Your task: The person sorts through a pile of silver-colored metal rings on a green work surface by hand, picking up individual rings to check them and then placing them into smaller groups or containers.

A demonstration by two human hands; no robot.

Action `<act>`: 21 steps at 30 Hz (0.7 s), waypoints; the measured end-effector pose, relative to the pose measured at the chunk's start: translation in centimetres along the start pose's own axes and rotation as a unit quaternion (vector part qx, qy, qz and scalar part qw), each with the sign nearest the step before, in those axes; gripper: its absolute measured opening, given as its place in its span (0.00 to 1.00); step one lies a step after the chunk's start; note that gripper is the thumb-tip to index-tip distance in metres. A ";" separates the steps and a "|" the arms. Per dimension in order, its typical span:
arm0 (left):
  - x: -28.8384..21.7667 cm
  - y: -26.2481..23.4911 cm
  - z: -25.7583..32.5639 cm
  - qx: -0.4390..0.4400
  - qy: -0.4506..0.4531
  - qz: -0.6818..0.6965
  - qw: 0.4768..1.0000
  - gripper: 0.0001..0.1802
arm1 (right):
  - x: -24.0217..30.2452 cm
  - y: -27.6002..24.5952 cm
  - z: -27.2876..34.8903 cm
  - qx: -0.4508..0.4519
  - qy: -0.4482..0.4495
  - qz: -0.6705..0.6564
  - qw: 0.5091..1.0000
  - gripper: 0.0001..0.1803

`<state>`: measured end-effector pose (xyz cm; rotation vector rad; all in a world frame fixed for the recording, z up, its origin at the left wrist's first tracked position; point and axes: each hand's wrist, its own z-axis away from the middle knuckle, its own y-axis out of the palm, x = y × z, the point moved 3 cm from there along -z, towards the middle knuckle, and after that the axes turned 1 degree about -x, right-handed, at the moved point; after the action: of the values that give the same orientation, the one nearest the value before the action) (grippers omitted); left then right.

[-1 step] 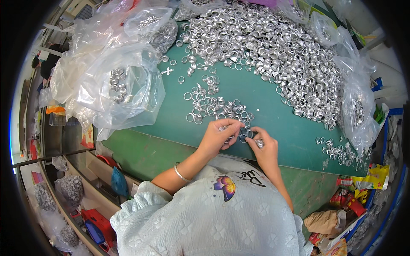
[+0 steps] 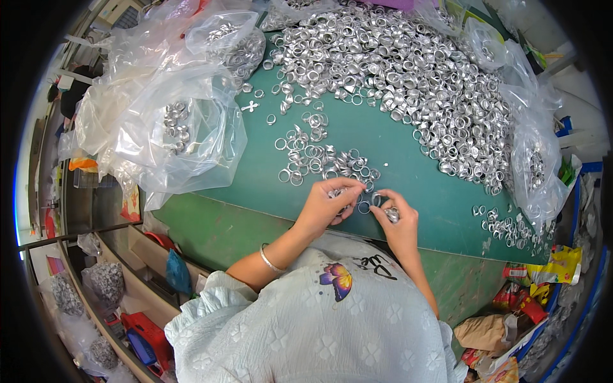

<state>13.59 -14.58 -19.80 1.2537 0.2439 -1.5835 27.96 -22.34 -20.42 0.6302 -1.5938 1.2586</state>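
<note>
Left hand: the left hand (image 2: pixel 324 205) reaches forward over the near edge of the table (image 2: pixel 408 159), fingers curled, tips pinched on a small cluster of rings; a thin bangle (image 2: pixel 271 260) sits on its wrist.
Right hand: the right hand (image 2: pixel 399 223) lies just right of the left, fingers curled around several rings, thumb and forefinger closed on one ring (image 2: pixel 377 199) held upright.
Gap between hands: one loose ring (image 2: pixel 364 207) lies flat on the table between the two sets of fingertips, touching or nearly touching both; which hand is nearer cannot be told.
Scatter: a loose scatter of rings (image 2: pixel 316 156) lies just beyond the left hand, running away from it up and to the left; the left hand is the nearer one.
Heap: the heap (image 2: pixel 408 70) of silver rings fills the far side of the table, well beyond both hands, and trails down the right side past the right hand.
Long axis: the rings are round and have none; the scatter as a band runs from the fingertips toward the far left.
Count, hands: two, both the person's own.
Count, rings: too many to count in the heap; some dozens in the scatter; a small group (image 2: pixel 504 223) far right of the right hand.
Count, bags: several clear bags (image 2: pixel 172 127) with rings left of the left hand, exact number unclear; one bag (image 2: pixel 533 163) right of the right hand.
</note>
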 end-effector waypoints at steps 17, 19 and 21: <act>-0.1 0.4 0.1 0.171 -0.048 0.216 0.960 0.15 | 0.3 -1.1 0.6 0.023 0.014 -0.042 0.999 0.19; -0.2 0.1 0.0 0.156 -0.017 0.182 0.971 0.16 | 0.1 -0.2 0.8 0.051 -0.039 0.104 0.993 0.20; -0.9 0.5 0.1 0.128 0.014 0.164 0.978 0.15 | 0.9 0.5 0.9 0.051 -0.066 0.187 0.979 0.18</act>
<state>13.84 -14.34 -18.87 1.4320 -0.1500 -1.3384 26.84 -22.87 -19.82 0.4997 -1.8244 1.6102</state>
